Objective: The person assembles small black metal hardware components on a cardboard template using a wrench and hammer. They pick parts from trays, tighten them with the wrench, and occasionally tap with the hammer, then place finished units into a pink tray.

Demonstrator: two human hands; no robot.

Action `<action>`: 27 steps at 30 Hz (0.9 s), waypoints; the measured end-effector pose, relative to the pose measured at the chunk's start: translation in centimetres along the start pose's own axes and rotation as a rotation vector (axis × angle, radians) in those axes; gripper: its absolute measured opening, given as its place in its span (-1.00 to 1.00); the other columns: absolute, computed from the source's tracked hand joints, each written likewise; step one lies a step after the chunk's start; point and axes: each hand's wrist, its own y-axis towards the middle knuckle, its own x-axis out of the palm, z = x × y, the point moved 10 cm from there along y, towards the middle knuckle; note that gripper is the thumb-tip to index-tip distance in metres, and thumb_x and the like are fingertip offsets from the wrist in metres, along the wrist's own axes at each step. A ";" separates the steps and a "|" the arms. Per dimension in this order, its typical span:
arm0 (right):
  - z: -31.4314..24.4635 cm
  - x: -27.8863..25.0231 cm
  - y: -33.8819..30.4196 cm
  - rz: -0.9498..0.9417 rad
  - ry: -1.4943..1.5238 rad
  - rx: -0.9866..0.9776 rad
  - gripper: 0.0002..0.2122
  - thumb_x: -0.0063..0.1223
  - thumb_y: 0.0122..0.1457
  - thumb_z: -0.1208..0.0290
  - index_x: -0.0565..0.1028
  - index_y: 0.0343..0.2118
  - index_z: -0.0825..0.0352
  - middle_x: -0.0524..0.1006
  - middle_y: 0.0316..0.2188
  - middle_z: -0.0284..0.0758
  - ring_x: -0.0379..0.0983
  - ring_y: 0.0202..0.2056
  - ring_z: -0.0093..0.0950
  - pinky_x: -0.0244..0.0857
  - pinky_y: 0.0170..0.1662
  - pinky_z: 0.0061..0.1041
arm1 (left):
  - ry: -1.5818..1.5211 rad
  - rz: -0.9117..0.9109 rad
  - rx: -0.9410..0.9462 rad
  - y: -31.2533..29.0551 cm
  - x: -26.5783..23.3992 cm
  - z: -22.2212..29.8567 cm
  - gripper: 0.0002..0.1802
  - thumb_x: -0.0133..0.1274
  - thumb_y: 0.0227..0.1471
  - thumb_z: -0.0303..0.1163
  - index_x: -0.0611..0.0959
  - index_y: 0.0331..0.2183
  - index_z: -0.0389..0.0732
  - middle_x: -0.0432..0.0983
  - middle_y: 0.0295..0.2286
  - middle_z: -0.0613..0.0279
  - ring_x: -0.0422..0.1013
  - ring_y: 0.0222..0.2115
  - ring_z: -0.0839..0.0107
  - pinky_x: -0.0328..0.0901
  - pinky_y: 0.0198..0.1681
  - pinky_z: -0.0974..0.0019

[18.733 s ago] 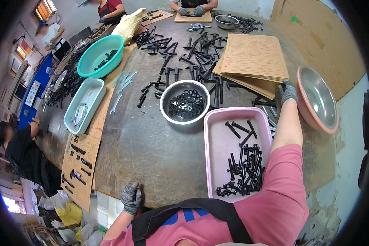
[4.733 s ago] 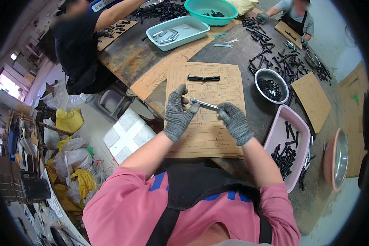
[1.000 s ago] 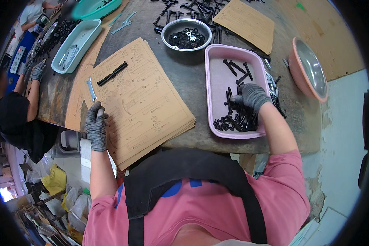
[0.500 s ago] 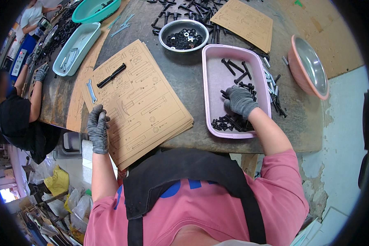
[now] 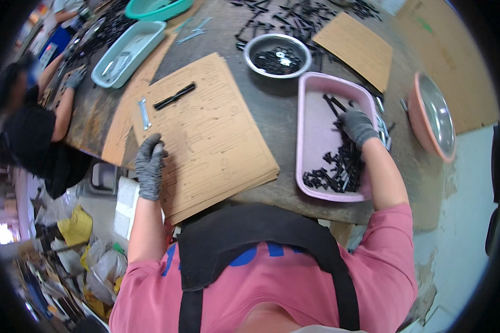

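My left hand [image 5: 149, 169], in a grey knit glove, is at the left edge of a stack of printed cardboard sheets [image 5: 228, 150]. Its fingers are bent together; whatever they may hold cannot be made out. On the top sheet lie a black rod-like part [image 5: 175, 96] and a small open-end wrench [image 5: 144, 114]. My right hand [image 5: 359, 126], gloved alike, reaches into a pink tray [image 5: 301, 139], fingers closed around black bolts [image 5: 331, 104] that stick out past the fingertips. More black bolts [image 5: 339, 166] lie heaped in the tray's near right part.
A metal bowl of black nuts or washers [image 5: 278, 75] stands behind the tray. Beyond it are loose black parts [image 5: 283, 16] and another cardboard stack [image 5: 358, 47]. A pink-rimmed bowl [image 5: 419, 119] leans at right. Teal trays [image 5: 100, 77] and a co-worker [image 5: 30, 125] are at left.
My right hand has moved from the middle of the pink tray toward its far side, onto the bolts there. My left hand stays by the cardboard edge. The whole view has shifted somewhat.
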 end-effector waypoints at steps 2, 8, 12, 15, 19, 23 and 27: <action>0.1 0.7 0.9 0.045 -0.063 -0.055 -0.87 -0.05 -0.13 0.43 0.50 -0.48 0.25 0.43 -0.47 -0.14 0.38 -0.36 -0.20 0.25 -0.27 -0.31 | 0.040 0.007 0.001 0.0 -0.2 -0.2 -0.73 -0.04 -0.02 -0.45 0.47 -0.20 -0.25 0.43 -0.44 0.30 0.34 -0.54 0.59 0.23 -0.60 0.57; 0.5 0.1 0.4 0.122 -0.001 -0.144 -0.83 -0.05 -0.11 0.45 0.48 -0.39 0.27 0.44 -0.43 -0.18 0.37 -0.36 -0.25 0.25 -0.25 -0.34 | 0.013 -0.019 -0.049 -0.3 0.0 -0.5 -0.74 -0.07 -0.01 -0.48 0.47 -0.20 -0.24 0.41 -0.46 0.31 0.33 -0.55 0.59 0.23 -0.58 0.58; 1.3 -4.1 -0.5 0.389 0.868 0.130 -0.75 -0.01 -0.02 0.36 0.43 -0.27 0.33 0.46 -0.49 -0.29 0.37 -0.51 -0.46 0.29 -0.36 -0.50 | -0.038 -0.088 -0.057 -0.6 1.7 0.6 -0.73 -0.06 -0.02 -0.49 0.46 -0.19 -0.24 0.41 -0.46 0.32 0.33 -0.51 0.60 0.26 -0.51 0.58; -5.9 -5.8 0.5 0.121 1.485 -0.022 -0.71 -0.01 0.00 0.31 0.39 -0.26 0.38 0.42 -0.53 -0.37 0.32 -0.55 -0.59 0.26 -0.47 -0.62 | -0.086 -0.238 -0.030 -0.7 5.6 2.4 -0.69 -0.05 -0.03 -0.50 0.43 -0.16 -0.27 0.39 -0.41 0.31 0.31 -0.44 0.58 0.28 -0.36 0.52; -18.8 -9.0 1.1 -0.207 1.514 -0.343 -0.69 0.05 -0.06 0.29 0.37 -0.28 0.36 0.36 -0.58 -0.43 0.28 -0.61 -0.66 0.18 -0.63 -0.71 | -0.093 -0.570 0.096 -1.0 12.4 6.0 -0.44 0.03 -0.10 -0.42 0.28 -0.01 -0.14 0.34 -0.31 0.29 0.32 -0.43 0.57 0.26 -0.49 0.56; -25.8 -9.3 1.8 -0.396 1.481 -0.462 -0.64 0.15 -0.13 0.19 0.40 -0.36 0.38 0.36 -0.64 -0.44 0.25 -0.63 -0.68 0.14 -0.57 -0.70 | -0.081 -0.660 0.103 -0.6 14.7 7.9 -0.41 0.11 -0.16 -0.35 0.32 -0.03 -0.17 0.40 -0.36 0.29 0.33 -0.50 0.60 0.26 -0.55 0.58; -27.6 -9.0 3.7 -0.431 1.280 -0.495 -0.67 0.09 -0.06 0.21 0.41 -0.38 0.41 0.41 -0.62 -0.37 0.33 -0.57 -0.60 0.25 -0.52 -0.62 | 0.050 -0.652 -0.069 1.0 14.3 6.3 -0.59 0.08 -0.13 -0.37 0.46 -0.15 -0.20 0.45 -0.47 0.33 0.33 -0.52 0.62 0.27 -0.56 0.56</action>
